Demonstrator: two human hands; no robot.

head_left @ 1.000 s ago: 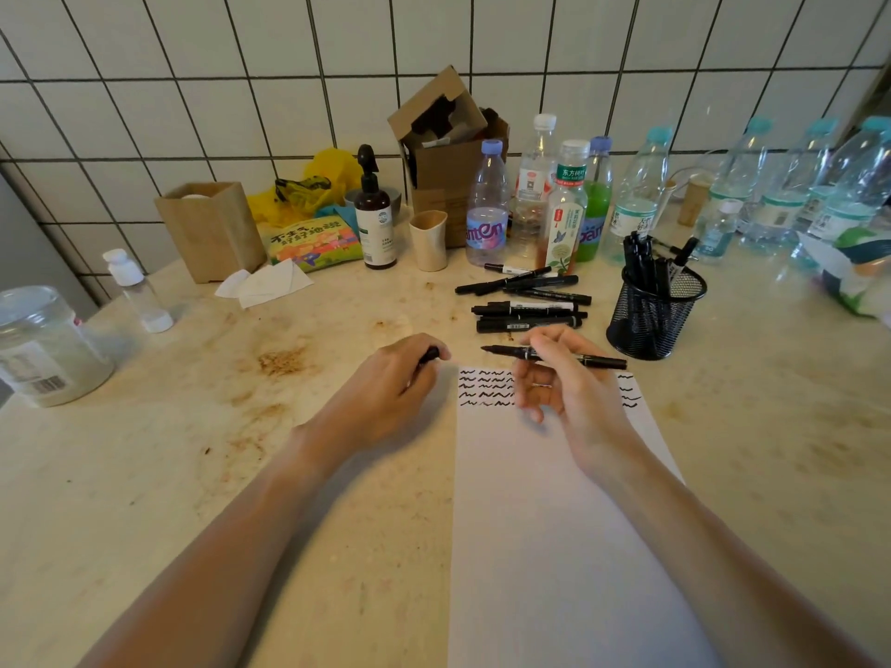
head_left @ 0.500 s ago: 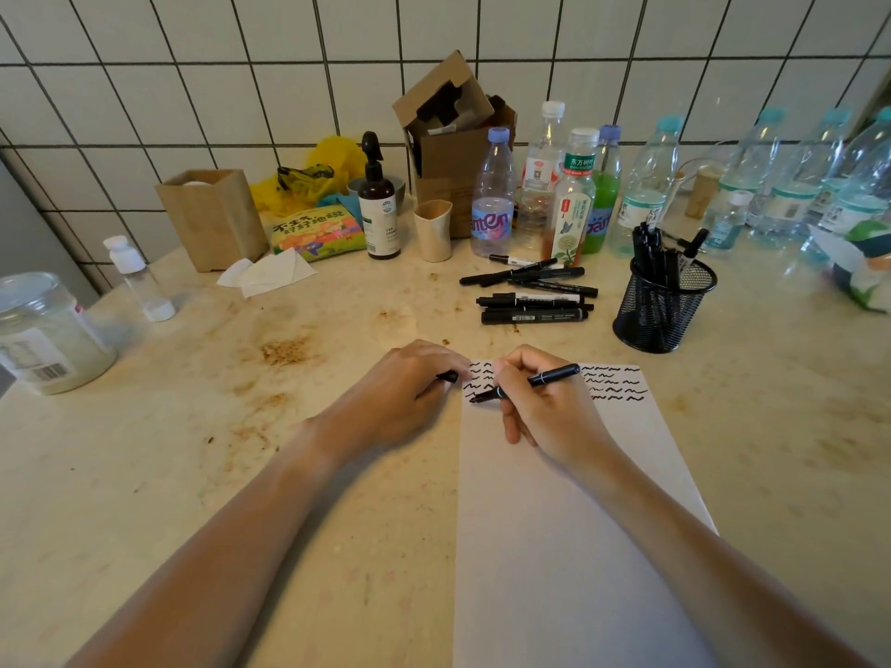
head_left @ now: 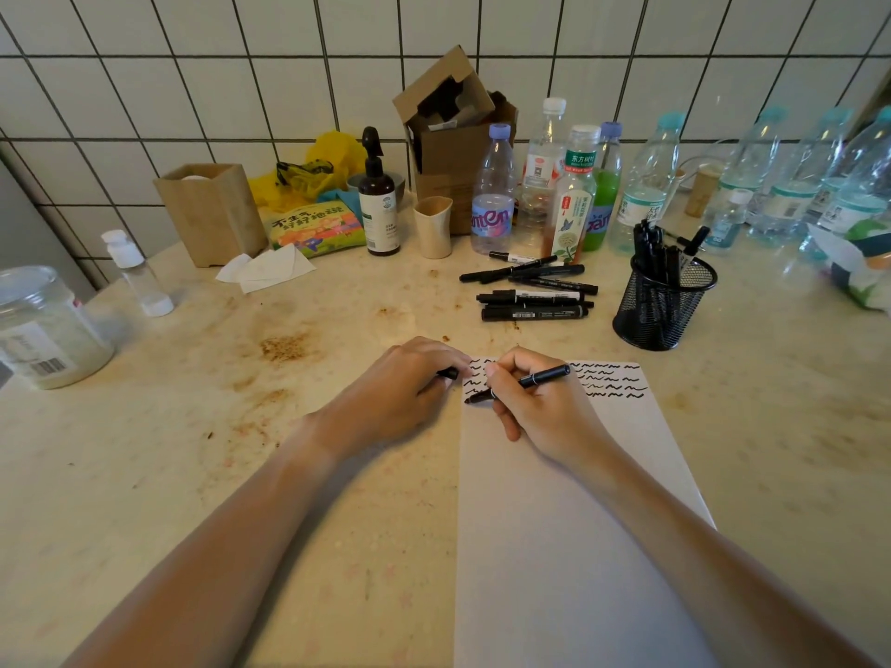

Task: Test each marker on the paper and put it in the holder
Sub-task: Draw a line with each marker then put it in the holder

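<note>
**Marker tip on the paper, cap in the other hand**

We go from left to right. Our left hand [head_left: 400,392] lies on the counter [head_left: 193,450] just beside the left edge of the paper [head_left: 554,523]. Its fingers are curled around a small black piece, which we judge to be the cap [head_left: 449,373]; only the end of it shows at 3 o'clock from the knuckles.

Our right hand [head_left: 540,407] rests on the upper part of the paper and pinches the marker [head_left: 523,382] in a writing grip. The marker lies across the fingers, its tail toward 2 o'clock and its tip toward 8 o'clock. The tip seems to touch the paper under the rows of black wavy lines [head_left: 607,380], but we cannot tell this for sure.

We judge the marker to be light, stiff and rather smooth, so a pinch near the tip gives good control for drawing. For dropping it in the holder, a hold nearer the middle would be easier. The wet tip can stain, so the cap should go on first.

At 12 o'clock from the right hand lies a group of loose markers [head_left: 530,291]. At 2 o'clock stands the holder [head_left: 663,306], a black mesh cup with several markers already inside.
</note>
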